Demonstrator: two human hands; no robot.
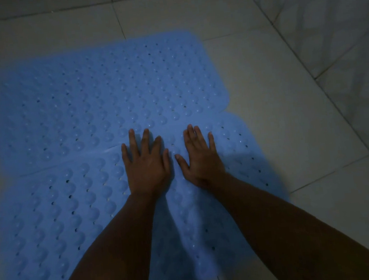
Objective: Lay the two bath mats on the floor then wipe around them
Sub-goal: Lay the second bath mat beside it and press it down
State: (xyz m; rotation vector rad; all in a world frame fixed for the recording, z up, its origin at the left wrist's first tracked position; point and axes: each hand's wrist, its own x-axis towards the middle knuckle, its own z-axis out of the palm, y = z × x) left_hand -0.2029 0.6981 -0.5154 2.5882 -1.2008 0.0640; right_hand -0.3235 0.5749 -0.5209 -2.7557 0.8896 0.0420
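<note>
1. Bath mats first: far blue mat (pixel 106 98) lies flat on the tiled floor (pixel 291 128), long axis running left-right, and the near blue mat (pixel 57 221) butts against its near edge.
2. Your left hand (pixel 146 164) is spread flat, gripping nothing, pressing the near mat right at that seam.
3. Right hand (pixel 200 156) is the same, just beside it and nearer the bare tiles you'd probably wipe next.

Dim home bathroom or shower area. Evidence: pale glazed square floor tiles (pixel 264 81) with dark grout lines run beyond and to the right of the fingers (pixel 146 136); a tiled wall with a mottled pattern (pixel 337 21) rises further right of them. Two light blue rubber bath mats with bumps and drain holes (pixel 105 91) lie under and ahead of the fingertips.
</note>
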